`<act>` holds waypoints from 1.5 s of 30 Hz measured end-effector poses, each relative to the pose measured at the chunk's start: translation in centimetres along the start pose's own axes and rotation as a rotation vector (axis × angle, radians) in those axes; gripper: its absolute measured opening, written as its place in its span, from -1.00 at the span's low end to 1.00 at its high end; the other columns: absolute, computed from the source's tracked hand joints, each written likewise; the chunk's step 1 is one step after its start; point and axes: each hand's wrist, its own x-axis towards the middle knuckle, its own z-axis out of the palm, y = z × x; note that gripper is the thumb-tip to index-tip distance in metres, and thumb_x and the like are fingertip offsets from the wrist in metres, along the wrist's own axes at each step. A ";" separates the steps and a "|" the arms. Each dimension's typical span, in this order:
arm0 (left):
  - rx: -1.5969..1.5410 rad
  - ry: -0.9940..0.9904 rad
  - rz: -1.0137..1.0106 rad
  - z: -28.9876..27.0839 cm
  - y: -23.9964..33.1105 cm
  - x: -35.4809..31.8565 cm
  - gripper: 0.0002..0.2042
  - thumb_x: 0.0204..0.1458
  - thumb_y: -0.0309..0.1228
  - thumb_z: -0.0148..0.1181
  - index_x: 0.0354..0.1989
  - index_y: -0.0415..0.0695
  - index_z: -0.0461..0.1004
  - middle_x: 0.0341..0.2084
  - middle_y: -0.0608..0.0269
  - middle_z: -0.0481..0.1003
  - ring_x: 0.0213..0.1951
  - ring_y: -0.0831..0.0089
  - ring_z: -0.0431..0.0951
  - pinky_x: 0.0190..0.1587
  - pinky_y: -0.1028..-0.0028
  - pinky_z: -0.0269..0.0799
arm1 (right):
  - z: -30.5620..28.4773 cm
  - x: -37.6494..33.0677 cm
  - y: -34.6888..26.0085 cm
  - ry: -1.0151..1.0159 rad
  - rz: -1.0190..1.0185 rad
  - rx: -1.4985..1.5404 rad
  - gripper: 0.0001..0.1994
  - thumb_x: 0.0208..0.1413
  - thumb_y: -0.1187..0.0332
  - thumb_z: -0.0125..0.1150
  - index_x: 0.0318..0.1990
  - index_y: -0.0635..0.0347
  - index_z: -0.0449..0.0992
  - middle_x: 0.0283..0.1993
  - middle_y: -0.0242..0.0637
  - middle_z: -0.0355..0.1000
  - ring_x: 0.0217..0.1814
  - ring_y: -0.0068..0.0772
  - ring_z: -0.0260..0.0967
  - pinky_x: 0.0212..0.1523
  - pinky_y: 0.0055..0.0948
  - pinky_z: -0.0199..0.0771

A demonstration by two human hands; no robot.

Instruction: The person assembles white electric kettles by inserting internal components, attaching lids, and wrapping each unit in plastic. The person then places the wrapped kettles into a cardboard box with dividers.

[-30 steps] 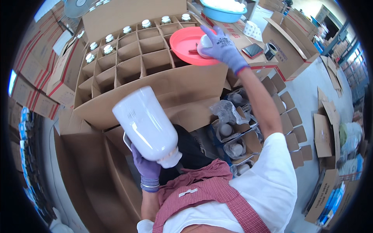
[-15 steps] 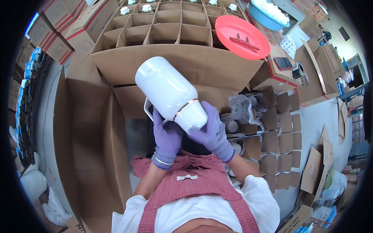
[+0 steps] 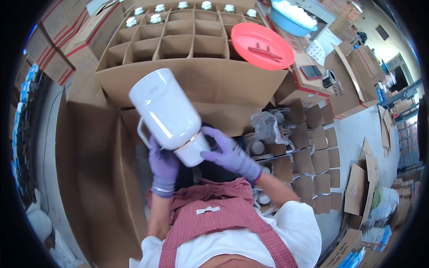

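A glossy white vacuum jug (image 3: 167, 109) with a gold ring lies tilted in the air before me, its narrow capped end toward my body and its broad base pointing far left. My left hand (image 3: 163, 167), in a purple glove, grips it from below on the handle side; some of its fingers are hidden behind the jug. The gloved right hand (image 3: 230, 154) holds the narrow end from the right, fingers at the neck and thumb near the cap. The jug's handle (image 3: 144, 133) sticks out on its left side.
Beyond the jug stands a divided carton (image 3: 178, 67) with several white-topped bottles. A red plate (image 3: 263, 40) rests on its right corner. An open carton (image 3: 96, 178) is at left. At right, cardboard dividers (image 3: 304, 156) hold wrapped white items. A blue basin (image 3: 286, 22) is far right.
The jug and both hands have shifted left in the picture, and the jug stands slightly steeper. My right hand's fingers have spread around its narrow end. The whole view has shifted slightly too.
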 end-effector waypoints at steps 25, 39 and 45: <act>0.682 -0.510 -0.657 -10.4 1.6 9.5 -0.64 0.24 -0.14 0.09 -0.08 -0.19 0.58 -0.34 0.30 0.63 -0.33 0.58 0.61 -0.24 0.49 0.52 | -4.0 6.1 -8.4 -0.349 -1.404 -1.454 -0.77 -0.11 0.21 0.21 -0.26 0.00 0.49 -0.05 -0.28 0.40 0.11 -0.15 0.38 0.29 -0.03 0.35; 0.693 -1.238 -1.030 -15.1 -3.2 11.8 -0.72 0.18 -0.24 0.18 -0.13 -0.18 0.63 -0.45 0.42 0.59 -0.41 0.64 0.47 -0.31 0.48 0.46 | -0.1 8.8 -10.6 -0.494 -2.379 -1.382 -0.66 0.16 0.55 0.09 0.11 0.37 0.45 0.16 -0.10 0.37 0.28 -0.18 0.33 0.38 -0.19 0.30; 0.789 -1.224 -0.742 -13.8 -1.7 5.4 -0.73 0.20 -0.28 0.13 -0.10 -0.21 0.60 -0.33 0.34 0.61 -0.35 0.58 0.56 -0.25 0.48 0.50 | 1.8 4.1 -10.3 -0.743 -1.858 -1.176 -0.74 0.02 0.41 0.19 -0.11 0.25 0.50 -0.02 -0.15 0.43 0.17 -0.02 0.38 0.29 -0.12 0.36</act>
